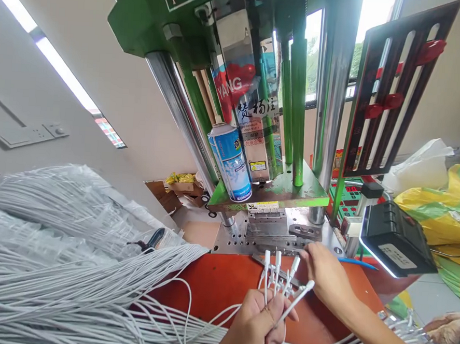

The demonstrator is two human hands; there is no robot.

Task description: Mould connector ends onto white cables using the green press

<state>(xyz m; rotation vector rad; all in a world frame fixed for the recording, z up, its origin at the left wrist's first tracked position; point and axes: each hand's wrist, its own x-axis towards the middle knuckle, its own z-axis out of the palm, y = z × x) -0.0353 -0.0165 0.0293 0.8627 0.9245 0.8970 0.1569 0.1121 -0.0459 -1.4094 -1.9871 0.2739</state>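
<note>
The left hand [252, 326], near the bottom edge of the view, is closed in a fist around a small bunch of thin white cables with moulded white plug ends [277, 271]; the plugs stand up and fan out just above its knuckles. The right hand [327, 276] comes in from the right with its fingers stretched toward the far left, fingertips at the near edge of the flat grey metal mould plate [273, 229], just beside the rightmost plug; whether it pinches anything cannot be told. Both hands are over a red-orange work surface [215, 282]. Behind the plate rises a green vertical press with polished steel columns [297, 93], and a blue and white spray can [230, 161] stands on its green ledge to the far left. A large heap of loose white cables in clear plastic wrap [54, 244] fills the near left. To the right sit a black box-shaped device [397, 239] and yellow plastic bags [445, 216].
</note>
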